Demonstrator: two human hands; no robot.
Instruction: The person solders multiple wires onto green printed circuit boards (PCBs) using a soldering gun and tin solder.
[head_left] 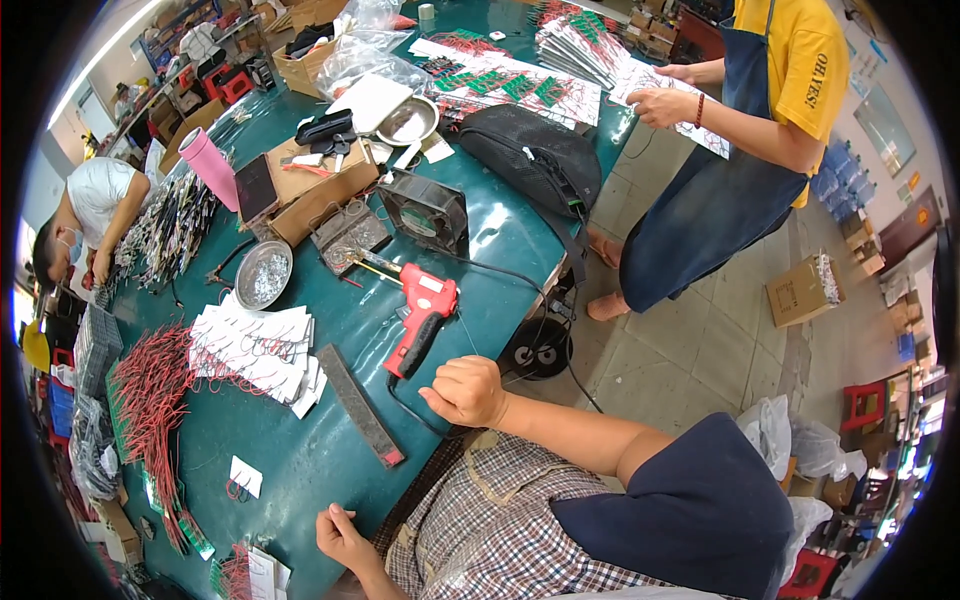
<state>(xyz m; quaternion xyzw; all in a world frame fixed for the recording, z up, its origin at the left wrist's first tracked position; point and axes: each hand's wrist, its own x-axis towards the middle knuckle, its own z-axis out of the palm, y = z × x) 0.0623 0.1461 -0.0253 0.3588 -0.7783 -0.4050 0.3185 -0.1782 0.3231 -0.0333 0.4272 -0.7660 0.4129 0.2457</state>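
Observation:
My right hand (465, 392) is closed in a fist above the table's near right edge. A thin wire runs up from it toward a red soldering gun (430, 295) with a black handle, lying just beyond. My left hand (345, 540) hovers at the near edge with its fingers curled in; whatever they may hold is hidden. Left of it lies a small white card (245, 477) with a red wire loop. Nearby are a white stack of cards with red wires (268, 578) and a dark flat bar (358, 405). Farther off, more white cards (250, 350) overlap beside bundled red wires (150, 385).
On the green table (330, 475) stand a metal dish (264, 274), a black fan (425, 212), a cardboard box (320, 200), a pink tumbler (208, 165) and a black bag (530, 155). A person in an apron (700, 200) handles cards; another person (95, 205) works at far left.

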